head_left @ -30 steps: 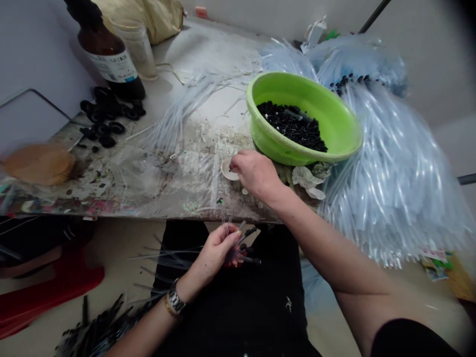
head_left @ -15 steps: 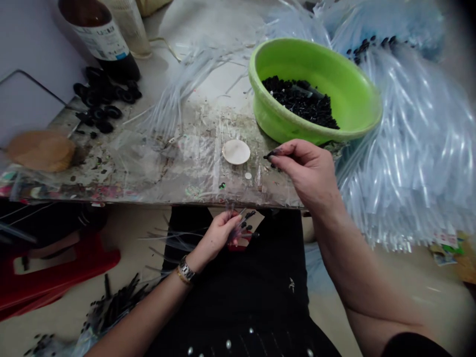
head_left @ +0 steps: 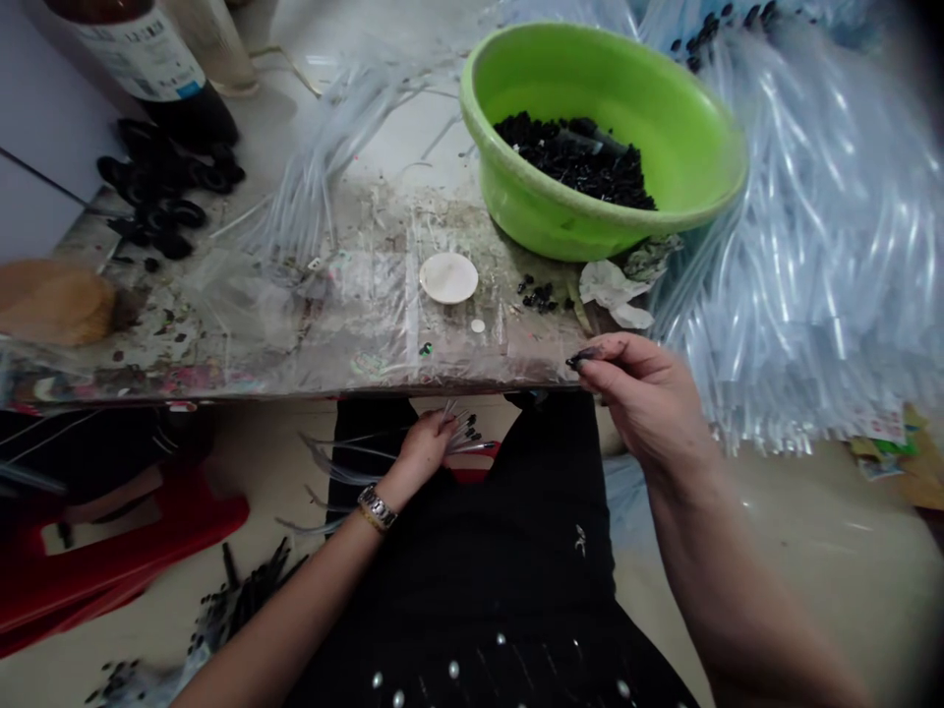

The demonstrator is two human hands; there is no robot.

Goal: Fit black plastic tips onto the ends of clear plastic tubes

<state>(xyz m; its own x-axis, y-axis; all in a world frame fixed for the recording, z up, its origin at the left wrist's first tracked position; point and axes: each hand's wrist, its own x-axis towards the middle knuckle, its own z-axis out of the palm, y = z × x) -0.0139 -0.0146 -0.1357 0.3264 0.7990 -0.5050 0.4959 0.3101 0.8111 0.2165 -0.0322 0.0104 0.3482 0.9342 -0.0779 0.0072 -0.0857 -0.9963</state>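
Below the table edge, my left hand (head_left: 428, 442) is closed around several thin clear plastic tubes (head_left: 343, 447). Small black tips (head_left: 469, 425) show on the ends to the right of my fingers. My right hand (head_left: 649, 383) pinches a small black piece (head_left: 582, 358) between thumb and forefinger, over the table's front edge. Its exact kind is too small to make out. Several similar black pieces (head_left: 541, 297) lie on the table just beyond. A green plastic basin (head_left: 605, 231) behind them holds a heap of small black parts (head_left: 582, 162).
A large bundle of clear tubes (head_left: 803, 246) drapes over the table's right side. A white round lid (head_left: 448, 278), crumpled paper (head_left: 616, 293), loose tubes (head_left: 310, 177), black rings (head_left: 158, 187) and a brown bottle (head_left: 158, 74) lie or stand on the table. A red stool (head_left: 140, 551) is at left.
My right hand has drawn back toward me and right, away from the basin, still pinching the black piece. My left hand has shifted slightly left with its tubes. The view has tilted a little.
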